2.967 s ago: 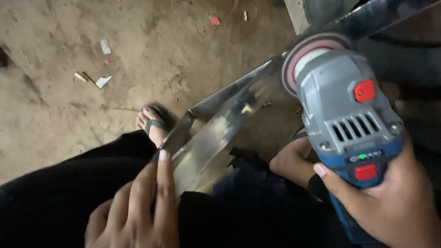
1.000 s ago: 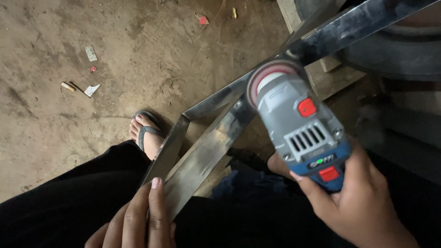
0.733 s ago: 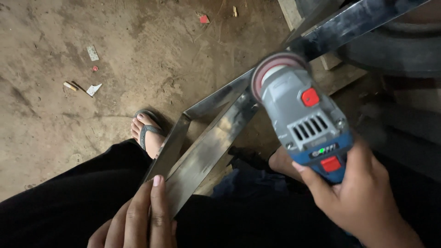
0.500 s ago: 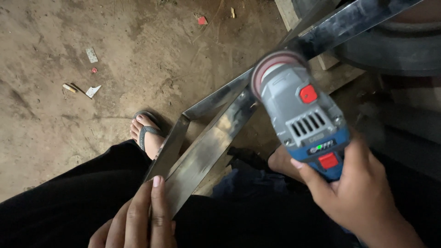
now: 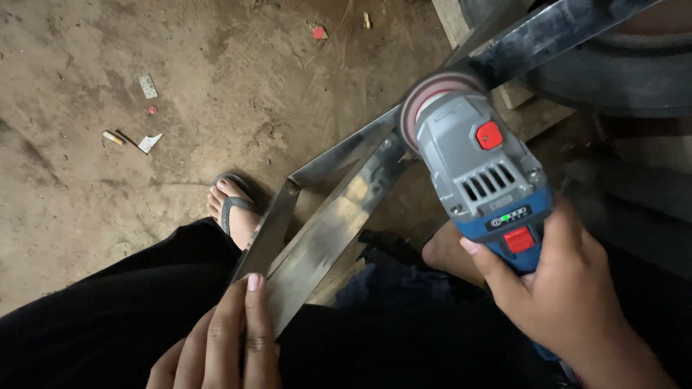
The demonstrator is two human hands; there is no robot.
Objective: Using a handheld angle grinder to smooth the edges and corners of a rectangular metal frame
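Head view, looking down past our knees. Our right hand has its fingers clamped around the blue rear body of a cordless angle grinder, grey at the head, with a red button on top and a red switch near the thumb. Its flap disc, reddish at the rim, sits at the joint where the slanted members of a polished steel frame meet the long bright steel bar that runs to the upper right corner; whether disc and metal actually touch we cannot tell, since the tool body covers the contact point.

Our left hand lies flat at the lower end of the frame, fingers straight and pressed together, the fingertips on the edge of the metal; it grips nothing. The frame rests across our lap, over the black trousers.

Surroundings: a bare foot in a grey sandal shows just left of the frame on the dirt floor. Small litter lies well apart on the floor: a red scrap, a pale paper piece and a stub beside a white scrap. A wooden block lies under the bar at the upper right, near a dark curved object. A blue cloth sits under the grinder.
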